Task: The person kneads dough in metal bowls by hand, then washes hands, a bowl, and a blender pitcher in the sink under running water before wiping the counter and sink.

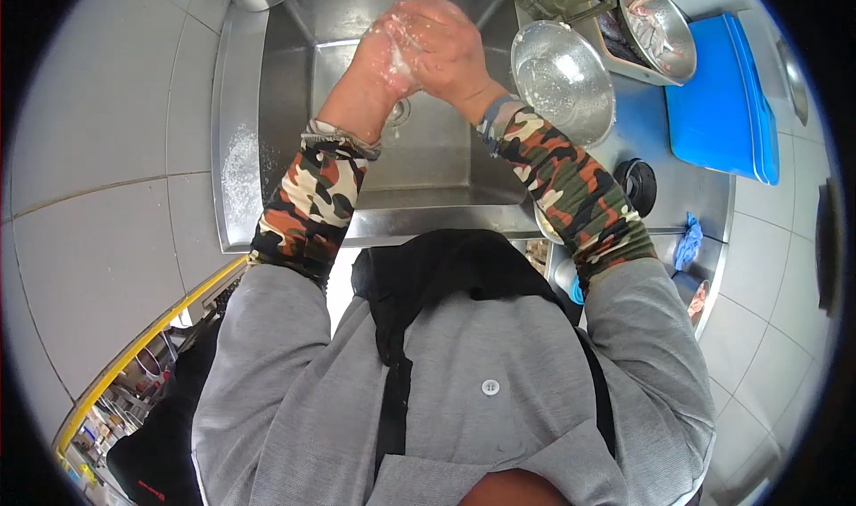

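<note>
Pressing together above a steel sink (419, 165): one left hand (379, 67) and one right hand (450, 53), the right folded over the left, both smeared with white residue (398, 58); anything enclosed between the palms cannot be told. Sleeves, two, camouflage-patterned. White specks (239, 169) on the sink's left ledge. To the right: one metal bowl (571, 100), white-flecked inside; one blue container (713, 100); one black round item (636, 185).

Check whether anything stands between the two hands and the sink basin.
Nothing visible does: the left hand and right hand meet over the sink basin, and the metal bowl sits beside it.
</note>
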{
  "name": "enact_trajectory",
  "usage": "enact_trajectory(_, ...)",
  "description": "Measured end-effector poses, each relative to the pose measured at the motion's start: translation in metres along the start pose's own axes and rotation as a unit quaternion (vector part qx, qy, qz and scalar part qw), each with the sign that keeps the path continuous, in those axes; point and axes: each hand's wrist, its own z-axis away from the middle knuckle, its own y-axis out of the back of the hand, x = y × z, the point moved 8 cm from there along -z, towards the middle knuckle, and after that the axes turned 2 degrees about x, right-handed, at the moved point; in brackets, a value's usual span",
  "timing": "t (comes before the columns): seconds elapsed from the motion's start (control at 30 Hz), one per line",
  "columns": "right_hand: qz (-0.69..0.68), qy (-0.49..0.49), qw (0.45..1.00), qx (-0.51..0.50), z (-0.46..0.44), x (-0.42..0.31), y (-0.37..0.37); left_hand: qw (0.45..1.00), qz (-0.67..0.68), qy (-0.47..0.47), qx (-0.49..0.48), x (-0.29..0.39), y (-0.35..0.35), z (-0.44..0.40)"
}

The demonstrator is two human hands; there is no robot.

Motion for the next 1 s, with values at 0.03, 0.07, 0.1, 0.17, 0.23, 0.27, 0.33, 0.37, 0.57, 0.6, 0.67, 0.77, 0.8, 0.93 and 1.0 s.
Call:
enact_trajectory(0.03, 0.001, 0.000, 1.000, 0.000, 0.004, 0.001, -0.002, 0.986, 0.140, 0.082, 0.027, -0.006, -0.005, 0.006)
enact_trajectory(0.07, 0.001, -0.012, 1.000, 0.000, 0.007, 0.000, -0.004, 0.946, 0.276, 0.163, 0.054, -0.018, -0.008, 0.010)
enact_trajectory(0.1, 0.000, -0.025, 1.000, -0.001, 0.008, 0.000, -0.005, 0.945, 0.277, 0.164, 0.054, -0.021, -0.004, 0.010)
enact_trajectory(0.17, -0.008, -0.042, 0.999, -0.029, 0.022, -0.004, -0.014, 0.944, 0.261, 0.195, 0.056, -0.037, 0.013, 0.020)
enact_trajectory(0.23, -0.014, -0.049, 0.997, -0.049, 0.023, -0.007, -0.020, 0.982, 0.101, 0.154, 0.029, -0.075, 0.071, 0.018)
enact_trajectory(0.27, 0.000, 0.007, 0.997, -0.075, 0.024, -0.020, -0.021, 0.990, 0.022, 0.137, 0.012, -0.075, 0.075, 0.017)
enact_trajectory(0.33, 0.024, 0.062, 0.992, -0.105, 0.029, -0.035, -0.020, 0.984, -0.151, 0.097, 0.005, -0.059, 0.064, 0.029)
enact_trajectory(0.37, -0.027, -0.006, 0.993, -0.117, 0.031, -0.028, -0.022, 0.977, -0.195, 0.087, 0.006, -0.046, 0.045, 0.039)
enact_trajectory(0.57, -0.019, 0.015, 0.990, -0.142, 0.033, -0.029, -0.028, 0.432, -0.892, -0.085, -0.102, -0.027, -0.020, 0.069)
enact_trajectory(0.6, -0.015, 0.046, 0.988, -0.149, 0.034, -0.033, -0.030, 0.433, -0.891, -0.088, -0.108, -0.032, -0.018, 0.070)
enact_trajectory(0.67, -0.030, 0.000, 0.987, -0.156, 0.040, -0.030, -0.034, 0.434, -0.896, -0.051, -0.081, -0.040, -0.005, 0.071)
enact_trajectory(0.77, -0.032, -0.053, 0.984, -0.167, 0.046, -0.026, -0.033, 0.507, -0.854, -0.073, -0.087, -0.044, 0.002, 0.074)
enact_trajectory(0.8, -0.023, -0.061, 0.983, -0.170, 0.046, -0.026, -0.031, 0.510, -0.853, -0.071, -0.090, -0.045, -0.003, 0.074)
enact_trajectory(0.93, -0.011, -0.019, 0.987, -0.157, 0.052, -0.028, -0.030, 0.777, -0.625, -0.077, 0.001, -0.083, 0.050, 0.072)
enact_trajectory(1.0, 0.001, -0.078, 0.982, -0.172, 0.060, -0.017, -0.039, 0.951, -0.289, -0.037, 0.102, -0.091, 0.090, 0.067)
